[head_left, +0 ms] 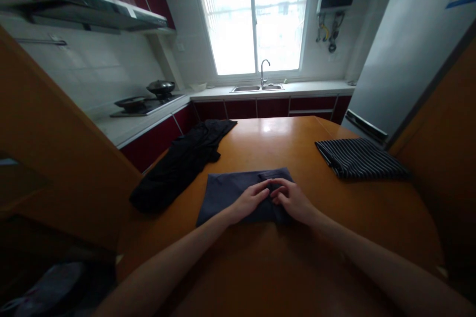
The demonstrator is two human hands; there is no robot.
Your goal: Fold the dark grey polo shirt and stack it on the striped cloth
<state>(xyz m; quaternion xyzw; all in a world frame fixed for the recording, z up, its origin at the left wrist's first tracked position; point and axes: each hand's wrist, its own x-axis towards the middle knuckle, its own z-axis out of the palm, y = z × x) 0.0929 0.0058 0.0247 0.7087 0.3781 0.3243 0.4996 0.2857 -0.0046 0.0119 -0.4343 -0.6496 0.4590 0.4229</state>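
A dark grey-blue garment (226, 193), folded into a flat rectangle, lies on the table in front of me. Near its right end, a narrower folded part runs beneath my fingers. My left hand (251, 200) comes in over the cloth from the left, thumb and fingers closed together on this fold. Just beside it, the curled fingers of my right hand (292, 199) are closed at the same fold, the two sets of fingertips almost touching. How much fabric sits between the fingers is partly hidden by the hands.
The wooden table (267, 143) has rounded sides. A black garment (182, 163) stretches along its left side, and a folded black-and-white striped cloth (364, 158) lies at the right. Behind are a sink (245, 88), a stove (148, 105) with pans, and a fridge (405, 44).
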